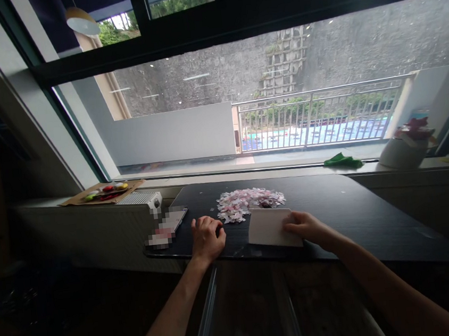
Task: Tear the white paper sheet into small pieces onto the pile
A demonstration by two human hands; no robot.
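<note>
Black wood-grain table with rounded corners (332, 204). On it, spread-out heap of small pink-and-white paper scraps (236, 203). Flat off-white rectangular card (266, 226) near the table's front edge, on the heap's near side. Right hand (303, 226) pinches card's right side. Left hand (208, 239) curled, near heap; can't tell if it's holding anything.

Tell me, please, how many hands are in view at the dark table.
2: the left hand, at the near edge of the dark table, and the right hand, holding the right side of the white sheet. No others show.
</note>
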